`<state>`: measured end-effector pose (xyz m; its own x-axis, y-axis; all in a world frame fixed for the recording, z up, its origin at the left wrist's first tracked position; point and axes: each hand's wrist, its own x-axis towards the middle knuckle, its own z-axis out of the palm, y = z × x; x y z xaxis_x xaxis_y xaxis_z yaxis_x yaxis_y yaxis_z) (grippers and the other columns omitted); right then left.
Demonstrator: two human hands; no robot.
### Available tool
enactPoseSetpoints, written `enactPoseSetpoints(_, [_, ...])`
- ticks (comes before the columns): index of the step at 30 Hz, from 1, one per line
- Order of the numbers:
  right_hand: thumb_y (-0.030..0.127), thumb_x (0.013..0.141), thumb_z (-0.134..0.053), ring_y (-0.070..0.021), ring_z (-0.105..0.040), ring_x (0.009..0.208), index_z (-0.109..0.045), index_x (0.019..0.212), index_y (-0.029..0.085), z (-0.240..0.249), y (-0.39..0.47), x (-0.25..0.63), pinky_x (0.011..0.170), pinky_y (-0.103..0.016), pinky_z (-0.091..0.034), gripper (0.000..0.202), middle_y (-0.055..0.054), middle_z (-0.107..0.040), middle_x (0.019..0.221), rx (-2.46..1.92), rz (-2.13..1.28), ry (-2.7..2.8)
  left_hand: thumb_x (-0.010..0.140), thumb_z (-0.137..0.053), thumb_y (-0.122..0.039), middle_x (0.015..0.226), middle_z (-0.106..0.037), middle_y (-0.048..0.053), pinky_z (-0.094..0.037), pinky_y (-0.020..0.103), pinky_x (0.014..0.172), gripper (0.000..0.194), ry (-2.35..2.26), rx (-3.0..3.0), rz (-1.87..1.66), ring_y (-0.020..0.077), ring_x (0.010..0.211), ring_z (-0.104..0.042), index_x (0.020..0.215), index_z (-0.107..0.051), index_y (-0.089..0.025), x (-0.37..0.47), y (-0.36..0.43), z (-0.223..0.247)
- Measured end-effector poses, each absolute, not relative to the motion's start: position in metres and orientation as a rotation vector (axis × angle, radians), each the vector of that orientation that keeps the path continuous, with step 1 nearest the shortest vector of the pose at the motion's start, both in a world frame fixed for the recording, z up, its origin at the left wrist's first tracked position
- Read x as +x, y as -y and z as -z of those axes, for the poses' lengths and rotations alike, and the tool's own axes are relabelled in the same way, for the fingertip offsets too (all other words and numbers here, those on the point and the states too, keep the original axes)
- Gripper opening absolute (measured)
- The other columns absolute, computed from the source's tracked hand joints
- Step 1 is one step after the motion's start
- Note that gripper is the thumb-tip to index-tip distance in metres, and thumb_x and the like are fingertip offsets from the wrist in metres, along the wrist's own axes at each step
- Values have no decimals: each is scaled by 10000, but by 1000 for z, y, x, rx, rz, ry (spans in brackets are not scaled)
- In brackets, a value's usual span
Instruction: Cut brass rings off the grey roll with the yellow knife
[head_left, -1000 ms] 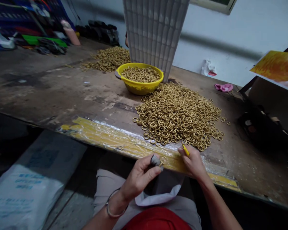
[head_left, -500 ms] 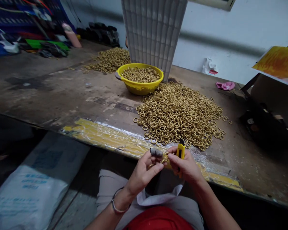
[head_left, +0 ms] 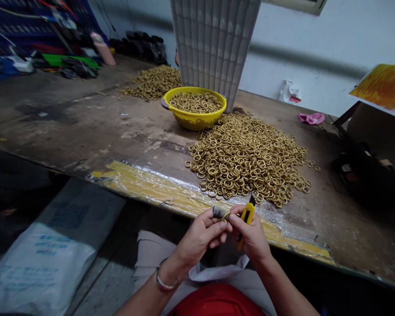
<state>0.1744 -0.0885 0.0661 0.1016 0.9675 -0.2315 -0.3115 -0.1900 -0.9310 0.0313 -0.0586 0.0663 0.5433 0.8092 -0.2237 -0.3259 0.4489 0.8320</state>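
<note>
My left hand (head_left: 200, 232) pinches a gold ring (head_left: 226, 216) between thumb and fingers; one fingertip is wrapped in grey tape. My right hand (head_left: 253, 232) holds a yellow box cutter (head_left: 247, 215), its dark blade pointing up, and its thumb and finger touch the ring's right side. Both hands are close together over the lap at the table's front edge. Just beyond them lies a large heap of gold rings (head_left: 246, 158). Behind the heap, to its left, a yellow basin (head_left: 197, 119) holds more rings.
A tall grey ribbed panel (head_left: 213, 44) stands behind the basin, with another ring pile (head_left: 158, 81) to its left. Yellow tape (head_left: 145, 184) covers part of the table edge. A pink cloth (head_left: 311, 118) and dark box (head_left: 365, 175) are at right; a white sack (head_left: 52, 245) lies lower left.
The fingers have shifted around the ring, which now sits more against the taped fingertip. The cutter has tilted a little to the right. The whole view has moved slightly.
</note>
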Motion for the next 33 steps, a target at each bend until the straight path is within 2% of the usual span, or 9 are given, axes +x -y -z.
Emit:
enactPoseSetpoints(4, [458, 852, -627, -84, -403, 456, -558, 860, 197, -70, 90, 180, 450, -205, -316, 269, 42, -533, 583, -1275, -1308, 963, 734, -768, -407, 711, -639, 51, -268, 147, 375, 350, -642, 797, -752, 59, 482, -469, 839, -621, -107, 31, 60, -72])
enactPoseSetpoints(7, [333, 922, -521, -133, -513, 627, -601, 796, 191, -78, 91, 188, 601, -247, -396, 206, -14, -578, 705, -1387, -946, 1429, 758, -744, -414, 630, -596, 17, -264, 154, 389, 346, -671, 859, -751, 43, 446, -410, 843, -620, -102, 29, 59, -72])
enactPoseSetpoints(9, [173, 882, -495, -159, -543, 727, -627, 840, 191, -81, 93, 193, 668, -259, -396, 140, -39, -595, 786, -1452, -646, 1752, 774, -728, -421, 603, -557, -9, -270, 157, 402, 338, -718, 907, -772, 45, 450, -402, 838, -598, -116, 27, 58, -68])
enactPoseSetpoints(11, [45, 786, -470, -163, -548, 734, -628, 920, 192, -83, 94, 197, 664, -252, -384, 254, -42, -598, 814, -1538, -438, 1966, 785, -716, -421, 597, -514, -32, -276, 160, 418, 328, -755, 955, -796, 48, 464, -392, 827, -571, -130, 25, 57, -65])
enactPoseSetpoints(13, [-15, 710, -452, -162, -549, 722, -619, 934, 191, -83, 95, 200, 657, -245, -379, 347, -40, -601, 820, -1630, -317, 2082, 795, -704, -416, 589, -468, -49, -268, 164, 433, 318, -772, 1009, -797, 48, 474, -363, 816, -555, -136, 23, 56, -64])
enactPoseSetpoints(18, [-48, 680, -450, -158, -554, 708, -601, 932, 192, -81, 92, 201, 650, -243, -369, 380, -32, -613, 827, -1703, -219, 2182, 796, -677, -411, 598, -435, -53, -261, 179, 450, 302, -789, 1090, -769, 59, 497, -330, 801, -546, -138, 23, 53, -73])
enactPoseSetpoints(26, [48, 820, -515, -142, -543, 659, -578, 881, 194, -78, 86, 201, 605, -249, -332, 170, -21, -614, 795, -1717, -114, 2203, 808, -641, -311, 644, -459, -28, -301, 199, 493, 181, -810, 1188, -797, 82, 553, -357, 801, -569, -145, 21, 53, -70])
enactPoseSetpoints(30, [-5, 789, -476, -147, -549, 664, -589, 864, 186, -70, 74, 231, 604, -256, -315, 235, -39, -635, 806, -2077, -21, 2043, 792, -672, -341, 632, -433, -25, -273, 212, 481, 238, -635, 1062, -771, 82, 544, -346, 744, -538, -151, 11, 61, -72])
enactPoseSetpoints(33, [31, 809, -502, -158, -567, 716, -610, 918, 179, -69, 64, 257, 625, -261, -318, 214, -47, -637, 872, -2269, 64, 1907, 800, -692, -385, 635, -415, -27, -240, 210, 471, 286, -565, 941, -778, 73, 539, -336, 759, -543, -144, 6, 65, -71])
